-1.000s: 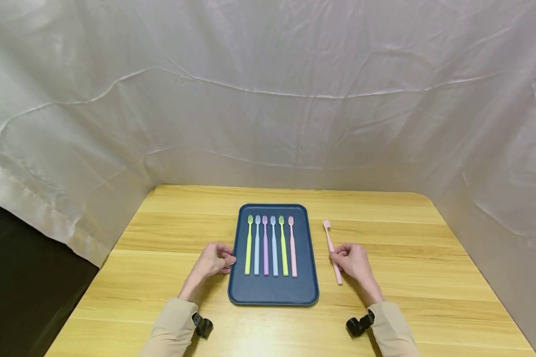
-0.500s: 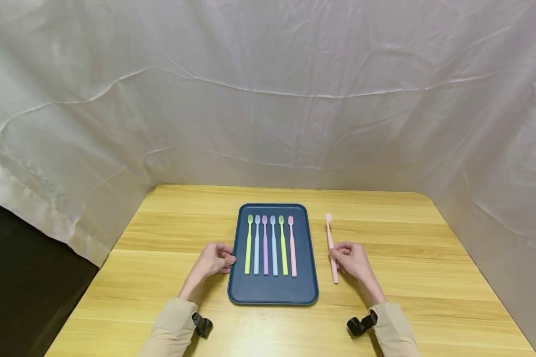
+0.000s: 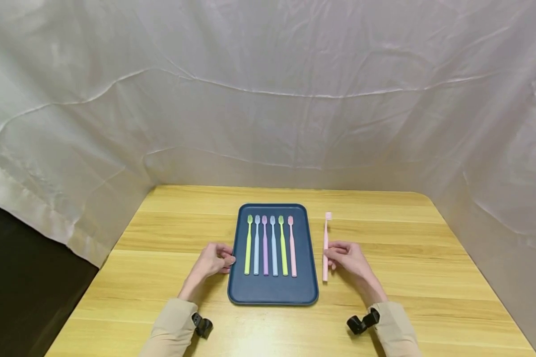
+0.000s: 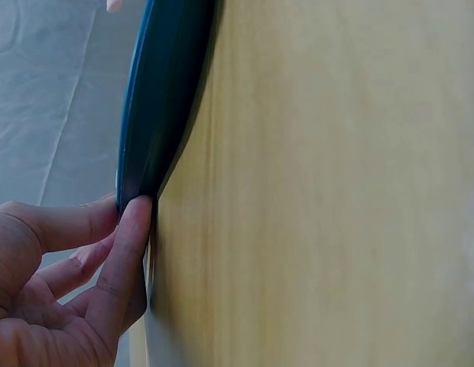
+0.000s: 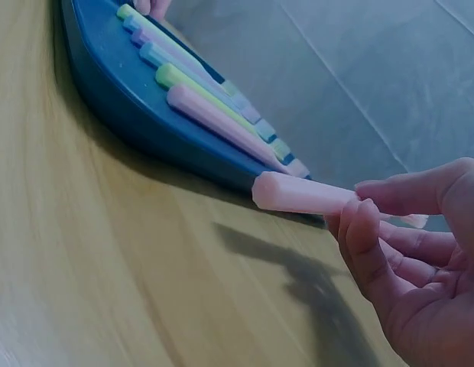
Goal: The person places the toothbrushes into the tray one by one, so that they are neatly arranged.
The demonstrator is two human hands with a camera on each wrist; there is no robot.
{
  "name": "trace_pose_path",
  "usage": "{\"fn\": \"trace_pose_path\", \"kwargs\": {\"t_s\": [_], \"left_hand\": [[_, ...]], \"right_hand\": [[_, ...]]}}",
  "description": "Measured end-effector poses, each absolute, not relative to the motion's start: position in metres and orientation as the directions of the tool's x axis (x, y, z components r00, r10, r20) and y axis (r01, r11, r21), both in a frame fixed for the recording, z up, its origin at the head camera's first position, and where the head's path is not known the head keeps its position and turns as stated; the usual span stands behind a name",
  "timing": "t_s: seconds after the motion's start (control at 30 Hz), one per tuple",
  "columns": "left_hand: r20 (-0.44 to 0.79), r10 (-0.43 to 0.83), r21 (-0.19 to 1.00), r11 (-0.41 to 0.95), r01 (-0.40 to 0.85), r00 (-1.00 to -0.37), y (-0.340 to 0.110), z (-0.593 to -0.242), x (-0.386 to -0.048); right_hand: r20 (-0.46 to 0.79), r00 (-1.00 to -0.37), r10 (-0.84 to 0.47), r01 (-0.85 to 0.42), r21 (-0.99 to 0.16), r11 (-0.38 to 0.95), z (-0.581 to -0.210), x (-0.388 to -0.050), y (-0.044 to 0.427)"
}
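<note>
Between thumb and fingers my right hand (image 3: 348, 257) pinches a pink toothbrush (image 3: 325, 233) by its handle, just right of the dark blue tray (image 3: 272, 296). In the right wrist view that toothbrush is off the table, with its shadow below. My left hand (image 3: 213, 259) grips the tray's left rim; in the left wrist view thumb and fingers meet on the tray edge (image 4: 164, 84). Several toothbrushes lie side by side in the tray, heads away from me: a green one (image 3: 248, 248) at the left, blue ones, a purple one (image 3: 265, 248), another green, and a pink one (image 3: 293, 250) at the right.
The tray stands on a light wooden table (image 3: 384, 218). Pale grey cloth (image 3: 268, 124) hangs behind and at both sides. A black wrist camera (image 3: 202, 325) sits at the left cuff, another black camera (image 3: 362, 322) at the right.
The pink toothbrush in my right hand has come up from the table and moved left towards the tray, turning from slanted to nearly straight. My left hand stays on the rim.
</note>
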State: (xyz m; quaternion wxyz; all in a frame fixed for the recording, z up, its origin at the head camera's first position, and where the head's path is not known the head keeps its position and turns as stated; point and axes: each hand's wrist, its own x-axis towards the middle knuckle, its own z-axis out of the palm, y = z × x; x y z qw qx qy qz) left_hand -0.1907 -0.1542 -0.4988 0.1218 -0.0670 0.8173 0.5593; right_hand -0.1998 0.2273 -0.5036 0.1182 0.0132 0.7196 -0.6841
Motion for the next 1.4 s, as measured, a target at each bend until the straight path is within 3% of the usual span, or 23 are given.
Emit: {"fn": "trace_pose_path", "kwargs": {"t_s": [0.43, 1.0, 1.4], "left_hand": [[-0.274, 0.03, 0.9, 0.362, -0.245, -0.961, -0.155, -0.499, -0.191], [-0.283, 0.028, 0.903, 0.345, -0.257, -0.959, -0.154, -0.498, -0.191], [-0.288, 0.026, 0.9, 0.348, -0.261, -0.957, -0.153, -0.497, -0.191]], "right_hand": [[-0.148, -0.97, -0.195, 0.123, -0.983, 0.133, -0.503, -0.205, 0.205], [-0.115, -0.983, -0.141, 0.077, -0.964, 0.254, -0.504, -0.212, 0.185], [-0.051, -0.998, -0.031, 0.031, -0.893, 0.45, -0.508, -0.215, 0.168]]}}
